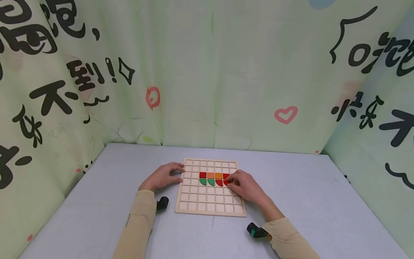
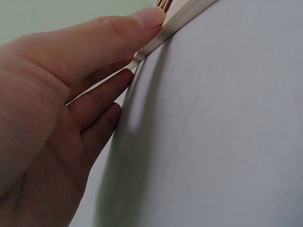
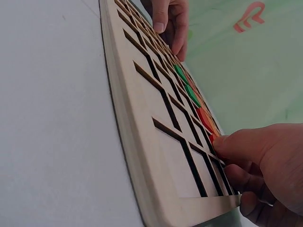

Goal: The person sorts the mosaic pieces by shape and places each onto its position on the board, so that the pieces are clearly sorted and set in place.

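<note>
A wooden grid board [image 1: 211, 214] lies on the table. My left hand [image 1: 163, 176] rests against its left edge, fingers fairly straight; in the left wrist view the thumb [image 2: 118, 40] touches the rim. With thumb and fingertips my right hand [image 1: 247, 185] pinches a red rounded piece [image 1: 226, 182] at a cell toward the board's right side, partly hidden by the fingers. Above it is a red square [image 1: 226, 176]. Left of these sit a red square [image 1: 202, 175], two orange squares [image 1: 211, 175], two green quarter-circle pieces [image 1: 202, 182] and another red one [image 1: 219, 182].
A pale tablecloth [image 1: 97, 216] surrounds the board. Printed curtains [image 1: 210, 90] enclose the back and sides of the table. Dark wrist devices show beside the left sleeve [image 1: 162, 203] and the right sleeve [image 1: 257, 230].
</note>
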{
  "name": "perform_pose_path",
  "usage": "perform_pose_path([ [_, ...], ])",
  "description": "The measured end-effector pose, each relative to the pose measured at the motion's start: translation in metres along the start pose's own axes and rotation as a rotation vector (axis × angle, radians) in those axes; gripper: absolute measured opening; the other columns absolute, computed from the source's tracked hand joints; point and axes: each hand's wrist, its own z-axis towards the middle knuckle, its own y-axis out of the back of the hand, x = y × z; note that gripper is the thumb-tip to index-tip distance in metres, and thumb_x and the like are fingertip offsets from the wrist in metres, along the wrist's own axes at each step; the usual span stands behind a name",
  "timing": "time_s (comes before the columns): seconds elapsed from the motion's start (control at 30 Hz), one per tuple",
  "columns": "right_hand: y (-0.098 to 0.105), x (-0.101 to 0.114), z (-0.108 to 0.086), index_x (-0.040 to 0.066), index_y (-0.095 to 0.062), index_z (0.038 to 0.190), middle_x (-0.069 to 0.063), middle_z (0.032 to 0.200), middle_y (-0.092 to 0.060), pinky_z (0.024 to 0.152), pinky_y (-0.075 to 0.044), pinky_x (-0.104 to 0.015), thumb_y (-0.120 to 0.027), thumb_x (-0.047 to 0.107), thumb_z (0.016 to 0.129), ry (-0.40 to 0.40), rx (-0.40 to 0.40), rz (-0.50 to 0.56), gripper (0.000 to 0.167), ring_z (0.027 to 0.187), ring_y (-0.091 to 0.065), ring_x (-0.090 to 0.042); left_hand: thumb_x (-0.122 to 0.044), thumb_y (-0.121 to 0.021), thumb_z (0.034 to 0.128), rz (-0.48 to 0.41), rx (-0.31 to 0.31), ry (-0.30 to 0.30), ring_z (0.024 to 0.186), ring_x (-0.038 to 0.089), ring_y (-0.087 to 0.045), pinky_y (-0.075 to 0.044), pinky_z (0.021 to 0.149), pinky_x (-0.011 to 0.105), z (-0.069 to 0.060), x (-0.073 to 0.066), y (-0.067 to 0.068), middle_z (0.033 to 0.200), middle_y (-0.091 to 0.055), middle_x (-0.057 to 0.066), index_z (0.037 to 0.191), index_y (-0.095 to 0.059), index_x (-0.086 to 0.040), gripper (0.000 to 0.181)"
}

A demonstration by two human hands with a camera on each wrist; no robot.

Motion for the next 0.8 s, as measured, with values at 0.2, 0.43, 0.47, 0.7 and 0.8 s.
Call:
perform_pose_path([
  [0.2, -0.0009, -0.0007, -0.0017, 0.008, -0.072, 0.102, -0.001, 0.096, -0.061, 0.068, -0.047, -0.027, -0.071, 0.008, 0.088, 0.019, -0.025, 0.002, 0.013, 0.077, -0.050, -0.011, -0.019, -0.077, 0.0854, 0.000, -0.001, -0.009, 0.136, 0.028, -0.041, -0.033, 0.114, 0.042, -0.0009, 0.0005, 0.0002, 0.140, -0.054, 0.005, 0.118, -0.068, -0.008, 0.035],
  [0.43, -0.0008, -0.0003, -0.0031, 0.007, -0.072, 0.101, -0.002, 0.097, -0.062, 0.069, -0.048, -0.028, -0.071, 0.008, 0.088, 0.027, -0.039, 0.007, 0.013, 0.078, -0.051, -0.011, -0.019, -0.077, 0.0855, -0.001, 0.002, -0.020, 0.136, 0.029, -0.041, -0.033, 0.114, 0.043, -0.0014, -0.0005, 0.0005, 0.140, -0.054, 0.005, 0.118, -0.068, -0.008, 0.035],
  [0.47, -0.0009, -0.0004, -0.0033, 0.007, -0.072, 0.101, -0.002, 0.097, -0.062, 0.069, -0.048, -0.027, -0.071, 0.008, 0.088, 0.025, -0.040, 0.006, 0.013, 0.078, -0.051, -0.011, -0.019, -0.077, 0.0855, -0.001, 0.003, -0.021, 0.136, 0.029, -0.041, -0.033, 0.114, 0.043, -0.0012, -0.0006, 0.0003, 0.140, -0.054, 0.006, 0.118, -0.068, -0.008, 0.035],
  [0.7, -0.0015, -0.0005, -0.0036, 0.007, -0.072, 0.102, -0.001, 0.097, -0.062, 0.069, -0.048, -0.028, -0.072, 0.008, 0.088, 0.007, -0.041, 0.006, 0.014, 0.078, -0.051, -0.011, -0.019, -0.077, 0.0857, -0.002, 0.006, -0.017, 0.137, 0.029, -0.041, -0.033, 0.114, 0.042, -0.0004, 0.0001, -0.0004, 0.140, -0.054, 0.005, 0.119, -0.067, -0.007, 0.036],
  [0.8, -0.0004, -0.0011, -0.0046, 0.007, -0.073, 0.102, -0.002, 0.097, -0.062, 0.071, -0.050, -0.029, -0.072, 0.009, 0.088, -0.009, -0.050, 0.007, 0.014, 0.079, -0.053, -0.012, -0.019, -0.077, 0.0857, -0.004, 0.006, -0.014, 0.137, 0.029, -0.041, -0.033, 0.114, 0.043, -0.0001, 0.0006, -0.0009, 0.140, -0.054, 0.005, 0.119, -0.067, -0.007, 0.036],
])
